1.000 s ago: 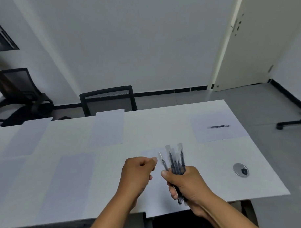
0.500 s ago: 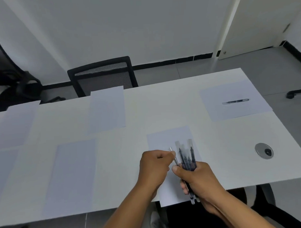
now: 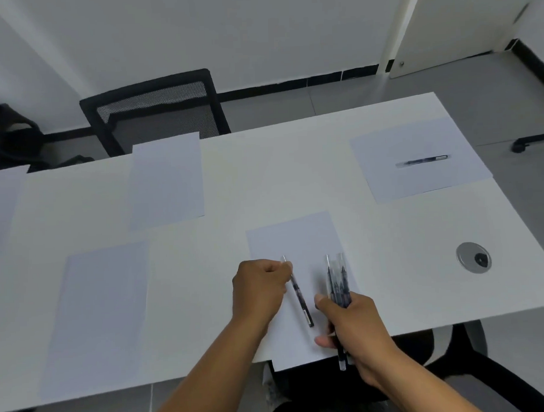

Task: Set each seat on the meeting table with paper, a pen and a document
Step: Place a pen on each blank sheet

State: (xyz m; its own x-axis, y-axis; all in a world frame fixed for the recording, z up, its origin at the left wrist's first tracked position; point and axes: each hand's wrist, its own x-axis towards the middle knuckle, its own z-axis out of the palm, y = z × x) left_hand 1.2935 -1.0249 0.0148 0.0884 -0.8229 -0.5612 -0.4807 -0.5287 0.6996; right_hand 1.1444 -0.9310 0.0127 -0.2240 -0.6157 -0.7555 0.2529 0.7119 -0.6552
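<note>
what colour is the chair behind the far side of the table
Black, with a mesh back: the office chair shows best in the head view, the only one.

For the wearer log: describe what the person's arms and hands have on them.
Nothing is worn that the head view shows. The left hand and right hand are bare: no gloves, rings, watch or wristband visible. Both forearms are bare up to the frame's lower edge, so no sleeves show. No markings can be made out.
</note>
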